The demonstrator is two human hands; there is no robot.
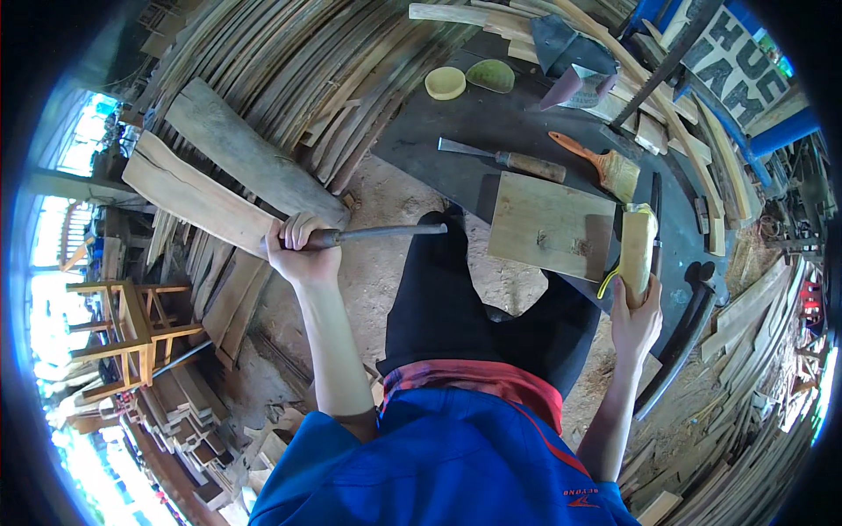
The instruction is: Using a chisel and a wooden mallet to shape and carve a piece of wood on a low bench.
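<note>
My left hand [302, 249] is closed round the wooden handle of a gouge [395, 231], whose long metal shaft points right, above the ground. On the right, my right hand [636, 317] grips the lower end of a pale wooden block [638, 250] at the dark table's edge. A yellow strip [608, 282] shows beside that block. Just left of it lies a square wooden board [551, 226], overhanging the table's near edge. Behind the board are a flat chisel [500, 159] with a wooden handle and a paintbrush [605, 164] with an orange handle.
The dark table [412, 131] also bears two shallow yellow-green dishes [445, 83] and a folded purplish sandpaper sheet [581, 88]. A hammer [680, 337] with a dark curved handle lies at right. Stacked planks [254, 79] and a wooden stool frame [132, 337] stand at left.
</note>
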